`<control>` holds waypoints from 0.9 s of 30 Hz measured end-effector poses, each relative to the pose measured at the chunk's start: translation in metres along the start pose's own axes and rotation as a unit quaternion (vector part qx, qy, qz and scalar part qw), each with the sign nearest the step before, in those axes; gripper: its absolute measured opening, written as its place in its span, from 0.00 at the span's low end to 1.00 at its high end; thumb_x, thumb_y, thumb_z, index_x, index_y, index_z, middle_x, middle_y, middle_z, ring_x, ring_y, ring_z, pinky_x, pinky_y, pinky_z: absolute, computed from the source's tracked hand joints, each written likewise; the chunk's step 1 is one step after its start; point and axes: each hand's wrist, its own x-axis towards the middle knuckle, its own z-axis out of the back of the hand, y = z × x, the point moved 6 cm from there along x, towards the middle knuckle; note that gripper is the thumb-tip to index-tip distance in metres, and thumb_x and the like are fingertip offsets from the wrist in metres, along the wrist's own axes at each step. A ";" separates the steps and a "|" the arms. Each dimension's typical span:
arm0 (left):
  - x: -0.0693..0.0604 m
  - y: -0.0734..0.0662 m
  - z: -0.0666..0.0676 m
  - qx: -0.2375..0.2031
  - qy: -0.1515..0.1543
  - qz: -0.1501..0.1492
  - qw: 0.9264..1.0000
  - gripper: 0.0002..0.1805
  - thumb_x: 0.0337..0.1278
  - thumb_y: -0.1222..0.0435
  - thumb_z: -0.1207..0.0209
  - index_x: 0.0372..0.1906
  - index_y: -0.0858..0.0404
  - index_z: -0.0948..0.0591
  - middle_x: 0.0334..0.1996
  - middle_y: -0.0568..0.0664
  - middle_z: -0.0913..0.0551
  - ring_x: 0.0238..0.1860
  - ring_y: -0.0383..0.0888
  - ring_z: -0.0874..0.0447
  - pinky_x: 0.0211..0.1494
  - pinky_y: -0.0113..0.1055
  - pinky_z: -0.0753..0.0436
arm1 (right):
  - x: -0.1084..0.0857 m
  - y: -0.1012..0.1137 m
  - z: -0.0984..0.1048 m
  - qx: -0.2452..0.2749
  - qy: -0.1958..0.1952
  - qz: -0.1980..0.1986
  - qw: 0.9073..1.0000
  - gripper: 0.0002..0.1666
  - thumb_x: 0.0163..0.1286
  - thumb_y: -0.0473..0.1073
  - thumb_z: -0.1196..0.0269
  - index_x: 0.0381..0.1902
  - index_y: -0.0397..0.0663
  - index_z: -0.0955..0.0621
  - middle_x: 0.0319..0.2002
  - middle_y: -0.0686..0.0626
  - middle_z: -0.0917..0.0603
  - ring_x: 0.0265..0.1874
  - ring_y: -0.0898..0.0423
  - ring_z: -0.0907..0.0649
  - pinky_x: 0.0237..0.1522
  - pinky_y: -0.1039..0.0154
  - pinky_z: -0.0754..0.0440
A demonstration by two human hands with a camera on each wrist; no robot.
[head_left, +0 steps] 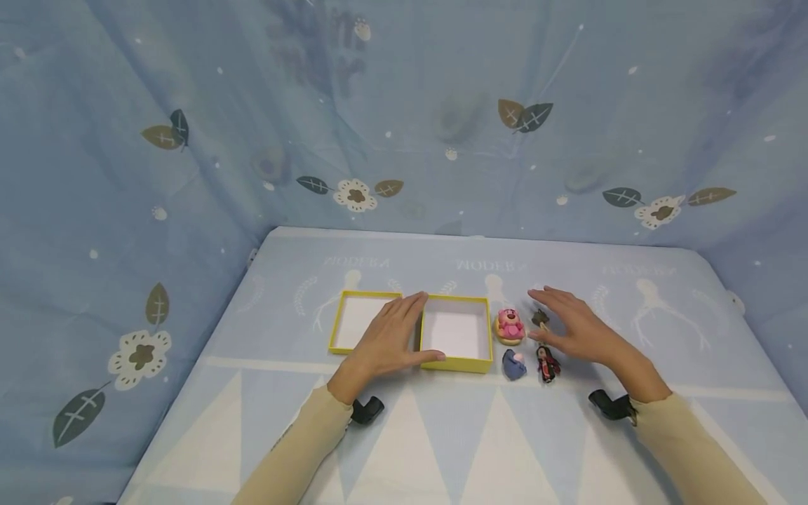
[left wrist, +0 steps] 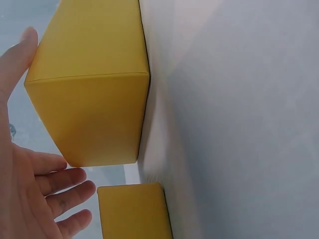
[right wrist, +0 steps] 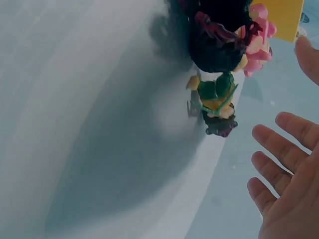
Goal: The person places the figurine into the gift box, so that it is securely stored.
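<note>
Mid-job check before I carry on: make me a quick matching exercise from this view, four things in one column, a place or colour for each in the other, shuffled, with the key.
Things
1. bear figurine
2. dark-haired figurine
3. yellow lid
4. yellow box

Places and colours
A. left of the box, partly hidden by the left hand
B. pink, on a yellowish base
C. between the lid and the small figures
D. dressed in red and black

Pairs: 1-B, 2-D, 3-A, 4-C
</note>
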 end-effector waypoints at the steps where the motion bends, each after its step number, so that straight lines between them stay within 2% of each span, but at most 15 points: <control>1: 0.000 0.000 0.000 -0.003 -0.002 -0.001 1.000 0.59 0.47 0.29 0.42 0.76 0.64 0.43 0.73 0.54 0.37 0.73 0.50 0.38 0.76 0.45 0.40 | 0.002 0.000 -0.001 -0.002 0.002 0.000 1.000 0.46 0.62 0.53 0.30 0.71 0.39 0.34 0.70 0.34 0.33 0.70 0.31 0.39 0.66 0.28 0.44; 6: 0.000 0.001 -0.001 -0.010 -0.001 -0.004 1.000 0.59 0.47 0.30 0.41 0.76 0.64 0.42 0.73 0.54 0.37 0.73 0.50 0.38 0.75 0.45 0.38 | 0.008 0.004 -0.007 -0.010 0.018 -0.006 1.000 0.47 0.58 0.54 0.28 0.69 0.38 0.31 0.68 0.32 0.32 0.69 0.31 0.39 0.66 0.28 0.45; 15: -0.001 0.001 -0.001 -0.019 0.001 0.000 1.000 0.59 0.47 0.31 0.39 0.76 0.65 0.42 0.73 0.55 0.36 0.72 0.52 0.37 0.74 0.45 0.36 | 0.014 0.013 -0.013 -0.036 0.025 0.019 0.999 0.38 0.56 0.53 0.26 0.61 0.41 0.23 0.63 0.36 0.24 0.68 0.32 0.35 0.65 0.30 0.41; 19: 0.000 0.001 -0.002 -0.017 -0.002 0.000 1.000 0.59 0.47 0.31 0.39 0.76 0.64 0.42 0.73 0.55 0.36 0.72 0.52 0.36 0.74 0.46 0.35 | 0.015 0.012 -0.015 -0.042 0.029 0.020 0.998 0.36 0.56 0.53 0.26 0.60 0.43 0.22 0.63 0.35 0.24 0.67 0.32 0.34 0.65 0.29 0.41; 27: 0.000 0.002 -0.002 -0.018 -0.003 0.004 1.000 0.59 0.46 0.31 0.39 0.75 0.64 0.41 0.73 0.55 0.36 0.72 0.52 0.35 0.73 0.45 0.34 | 0.021 0.010 -0.024 -0.036 0.046 0.005 0.998 0.41 0.55 0.53 0.26 0.63 0.41 0.25 0.65 0.30 0.28 0.67 0.31 0.34 0.66 0.30 0.41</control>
